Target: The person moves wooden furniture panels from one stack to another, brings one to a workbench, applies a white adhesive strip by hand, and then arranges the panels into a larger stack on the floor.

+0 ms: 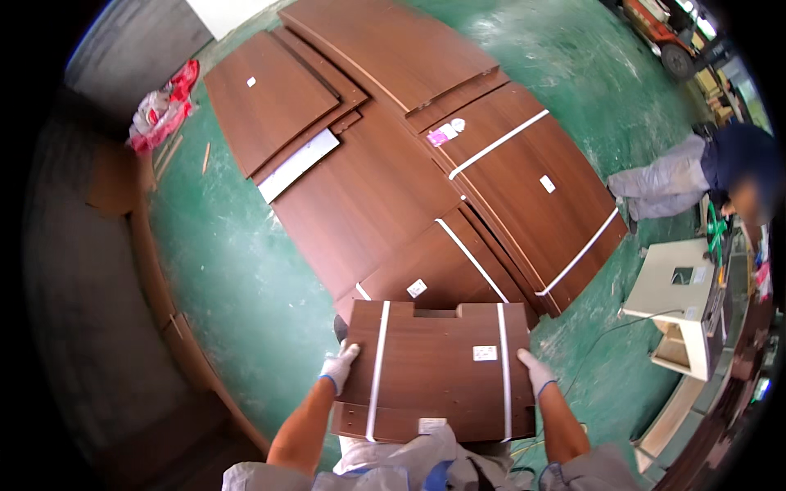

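A green painted floor (237,278) spreads under everything, scuffed pale in places, with dark brown wooden panels (385,188) laid flat across it just beyond the bundle the person carries. That strapped bundle of brown boards (438,372) sits at the lower middle of the view, held level in front of the body; two white straps (377,368) cross it from far edge to near edge, and its long axis runs left to right, from one hand to the other. The left hand (338,366), in a white glove, is clamped on the bundle's left edge, fingers curled over the top face; the right hand (536,372), gloved the same way, grips the right edge. Each hand is equally close to the load, one per side, so neither arm leads. Beyond the bundle lie at least five loose or strapped panels, some overlapping, so an exact count is uncertain. To the bundle's right stands one cream-coloured machine (679,303), and past it another person in grey trousers (667,184) bends low. Far to the bundle's upper left lies one red-and-white bag (164,106).
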The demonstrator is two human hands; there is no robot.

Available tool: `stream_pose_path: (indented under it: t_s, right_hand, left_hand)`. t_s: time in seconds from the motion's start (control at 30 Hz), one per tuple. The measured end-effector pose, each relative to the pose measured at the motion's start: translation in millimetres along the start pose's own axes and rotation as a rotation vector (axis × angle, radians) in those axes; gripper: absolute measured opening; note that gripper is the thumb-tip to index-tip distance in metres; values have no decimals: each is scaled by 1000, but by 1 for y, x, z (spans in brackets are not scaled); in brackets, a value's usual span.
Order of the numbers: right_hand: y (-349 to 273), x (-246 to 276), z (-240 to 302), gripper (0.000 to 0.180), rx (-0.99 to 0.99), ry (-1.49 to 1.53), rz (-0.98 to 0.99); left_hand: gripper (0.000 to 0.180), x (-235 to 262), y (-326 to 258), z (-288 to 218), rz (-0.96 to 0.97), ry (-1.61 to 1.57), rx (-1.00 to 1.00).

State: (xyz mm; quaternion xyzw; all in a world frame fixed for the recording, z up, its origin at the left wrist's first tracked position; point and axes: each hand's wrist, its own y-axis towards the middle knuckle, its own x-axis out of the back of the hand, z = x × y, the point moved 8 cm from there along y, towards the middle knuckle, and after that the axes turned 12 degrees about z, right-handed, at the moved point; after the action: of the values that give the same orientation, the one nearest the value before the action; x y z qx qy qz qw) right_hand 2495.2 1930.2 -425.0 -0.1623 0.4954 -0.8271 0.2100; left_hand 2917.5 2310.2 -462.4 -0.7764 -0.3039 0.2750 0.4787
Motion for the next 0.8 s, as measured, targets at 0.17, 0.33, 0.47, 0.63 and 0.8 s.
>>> stream_pose_path:
  t_s: [0.17,0.33,0.47,0.63,0.8]
  right_hand:
    - [73,-199,90,74,-28,-312,239]
    - [197,-316,158,74,76,-420,358]
    - [238,-389,221,75,214,-464,414]
    - [311,-418,297,64,245,-484,382]
    - [333,-452,356,80,480,-1003,-65]
  left_hand:
    - [94,152,18,-37,-300,-67,89]
    - [92,229,105,-83,-348,-231,4]
    - [92,268,179,-105,-338,-341,-53]
    - [94,251,224,-176,-349,-368,-95]
    - [101,253,261,-185,-449,-89,-167]
